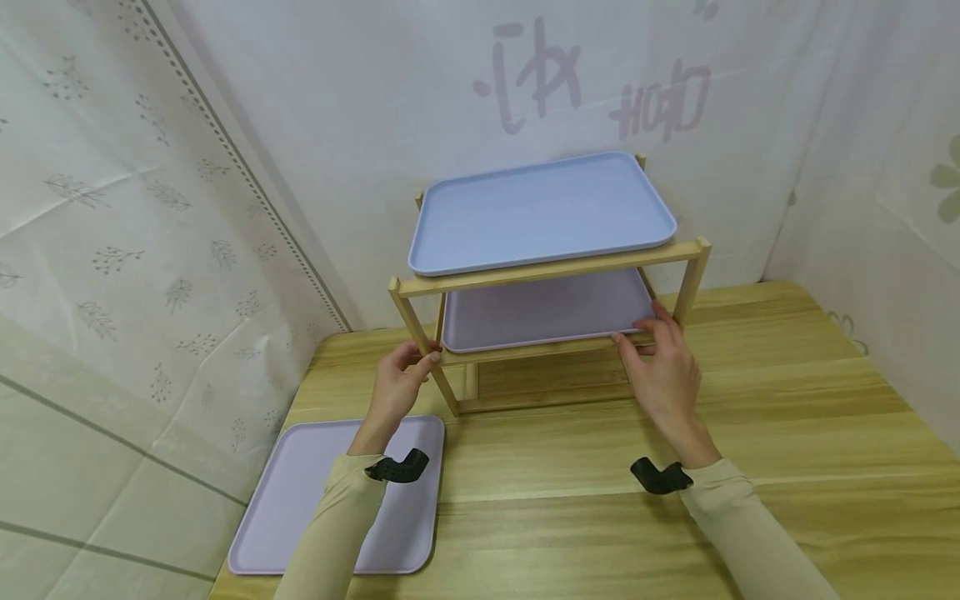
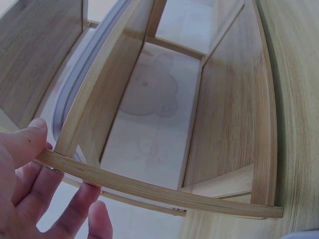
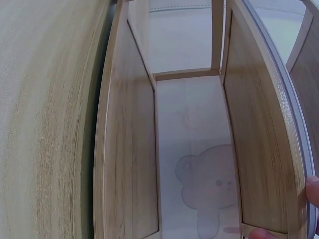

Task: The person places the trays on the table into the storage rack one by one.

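Note:
A wooden shelf rack (image 1: pixel 551 275) stands on the table with a blue tray (image 1: pixel 540 212) on its top level. On its middle shelf lies a purple tray (image 1: pixel 547 312). My left hand (image 1: pixel 397 379) grips the rack's left front post (image 2: pixel 134 179) at middle-shelf height, thumb on one side and fingers on the other. At the right front corner of the middle shelf, my right hand (image 1: pixel 663 375) pinches the purple tray's rim (image 3: pixel 294 109) together with the shelf's front rail. In the right wrist view only fingertips (image 3: pixel 312 191) show; the rest of that hand is hidden.
A second purple tray (image 1: pixel 405 525) lies flat on the wooden table (image 1: pixel 555 517) at the front left, under my left forearm. White patterned curtains (image 1: pixel 360 100) hang behind the rack and on both sides. The rack's bottom shelf (image 1: pixel 551 375) sits low over the table.

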`<state>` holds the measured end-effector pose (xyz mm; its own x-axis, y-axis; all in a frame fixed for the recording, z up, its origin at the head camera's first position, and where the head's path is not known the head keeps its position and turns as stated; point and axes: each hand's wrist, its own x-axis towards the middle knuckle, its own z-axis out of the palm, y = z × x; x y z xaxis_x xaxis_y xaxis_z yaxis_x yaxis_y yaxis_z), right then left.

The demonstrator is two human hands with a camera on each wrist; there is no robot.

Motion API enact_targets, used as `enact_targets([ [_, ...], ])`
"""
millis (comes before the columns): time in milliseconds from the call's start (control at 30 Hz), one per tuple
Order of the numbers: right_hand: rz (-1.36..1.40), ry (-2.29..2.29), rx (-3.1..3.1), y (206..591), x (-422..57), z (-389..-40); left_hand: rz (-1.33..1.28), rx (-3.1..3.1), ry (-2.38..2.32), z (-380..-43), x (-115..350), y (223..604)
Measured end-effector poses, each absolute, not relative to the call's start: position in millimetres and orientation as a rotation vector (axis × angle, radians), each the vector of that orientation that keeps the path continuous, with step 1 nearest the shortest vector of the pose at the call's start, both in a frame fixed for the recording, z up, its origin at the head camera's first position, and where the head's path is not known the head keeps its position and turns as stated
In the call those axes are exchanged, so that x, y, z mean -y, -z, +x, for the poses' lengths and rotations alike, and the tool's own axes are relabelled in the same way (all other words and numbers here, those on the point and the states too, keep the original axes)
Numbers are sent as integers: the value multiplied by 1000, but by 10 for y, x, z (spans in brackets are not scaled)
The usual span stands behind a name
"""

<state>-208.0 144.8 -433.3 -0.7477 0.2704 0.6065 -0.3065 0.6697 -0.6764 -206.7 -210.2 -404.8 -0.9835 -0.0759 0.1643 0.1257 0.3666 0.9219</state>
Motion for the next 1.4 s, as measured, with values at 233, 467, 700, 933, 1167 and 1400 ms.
enact_targets([
  [233,22,-1055,2188,4335,-1455,-2085,-36,2445,1678,-2054,2089,4030],
  [467,26,-1072,2202,4324,-1466,-2070,-28,2450,1664,-2065,2100,4050],
  [700,43,-1089,2247,4297,-1488,-2031,-29,2468,1646,-2042,2088,4008],
  [933,96,-1085,2228,4289,-1526,-1991,-30,2456,1659,-2060,2102,4046],
  [1167,91,-1066,1969,4235,-1608,-1951,-29,2448,1666,-2052,2091,4036],
  [1400,-69,-1177,1900,4171,-1744,-2004,-22,2447,1667,-2059,2099,4042],
])
